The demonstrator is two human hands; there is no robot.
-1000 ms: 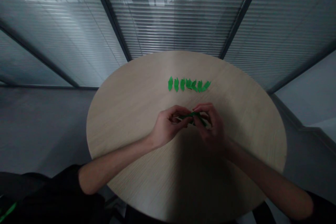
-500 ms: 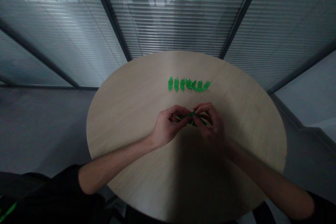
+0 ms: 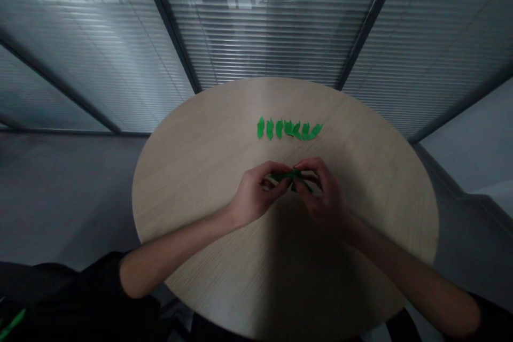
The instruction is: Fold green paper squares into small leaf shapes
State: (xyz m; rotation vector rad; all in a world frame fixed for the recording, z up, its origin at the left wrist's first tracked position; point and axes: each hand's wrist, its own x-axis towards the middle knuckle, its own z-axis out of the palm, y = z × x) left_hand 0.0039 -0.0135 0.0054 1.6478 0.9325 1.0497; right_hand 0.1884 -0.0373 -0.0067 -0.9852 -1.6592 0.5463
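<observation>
Both hands pinch one small green paper piece (image 3: 292, 176) just above the surface (image 3: 192, 171): the left hand (image 3: 256, 195) is closed on its left end with thumb and forefinger, and the right hand (image 3: 323, 195) is closed on the other end, fingers curled over it. The fold would likely go best with fingertips close together, edges aligned before creasing and light pressure; the row of green folded pieces (image 3: 288, 129) lies beyond both hands, apart
</observation>
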